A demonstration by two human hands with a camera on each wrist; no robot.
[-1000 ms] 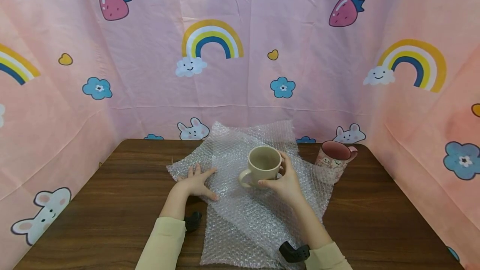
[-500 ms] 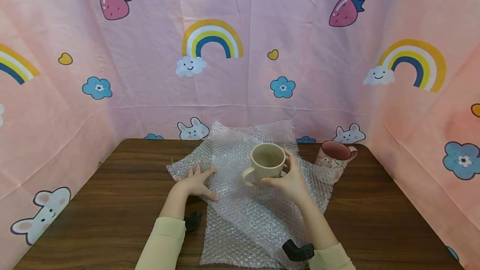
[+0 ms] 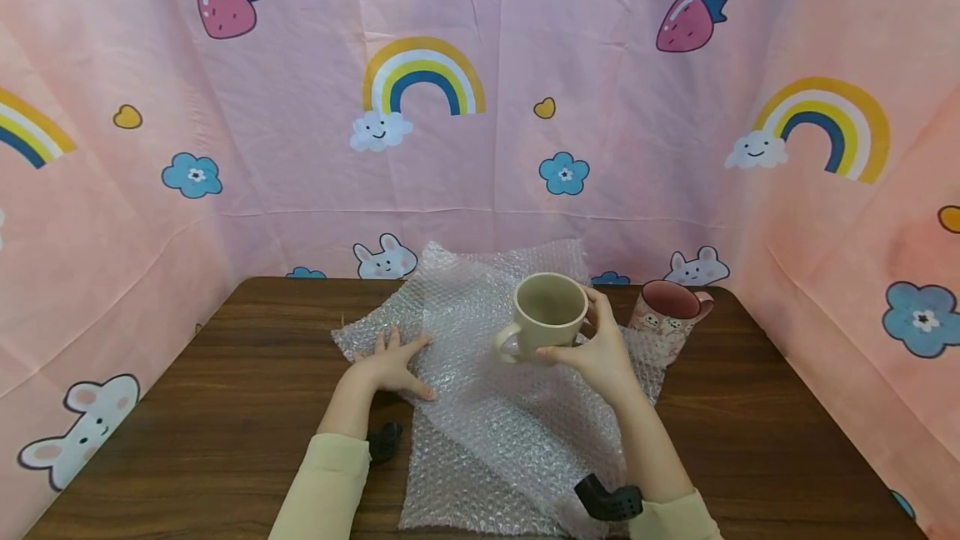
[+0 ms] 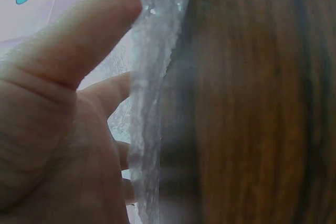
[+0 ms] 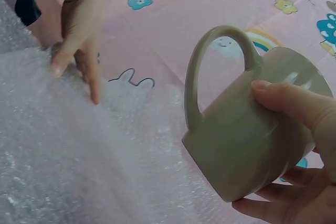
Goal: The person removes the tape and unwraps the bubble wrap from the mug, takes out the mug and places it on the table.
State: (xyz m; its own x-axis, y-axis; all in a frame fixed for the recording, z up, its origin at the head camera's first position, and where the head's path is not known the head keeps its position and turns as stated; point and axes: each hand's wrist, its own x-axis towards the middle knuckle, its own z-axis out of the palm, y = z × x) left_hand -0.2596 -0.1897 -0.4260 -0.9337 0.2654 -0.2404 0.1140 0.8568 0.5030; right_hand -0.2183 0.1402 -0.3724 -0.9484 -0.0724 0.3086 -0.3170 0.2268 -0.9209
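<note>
In the head view my right hand (image 3: 600,355) grips a plain beige mug (image 3: 546,332) by its body, thumb in front and fingers round the far side. The mug is held above a sheet of bubble wrap (image 3: 487,432), its handle pointing left. The right wrist view shows the mug (image 5: 252,135) lifted clear of the sheet, with the thumb across its wall. My left hand (image 3: 392,367) lies with fingers spread on the left part of the bubble wrap. In the left wrist view the left fingers rest on the sheet's edge (image 4: 152,98).
A pink patterned mug (image 3: 663,319) stands at the back right, its lower part behind a corner of the bubble wrap. Everything is on a dark wooden table (image 3: 247,407). A pink printed cloth (image 3: 480,173) hangs behind and at both sides.
The beige mug has risen from over the middle of the bubble wrap and moved to the right and slightly away with my right hand. The left hand has stayed in place.
</note>
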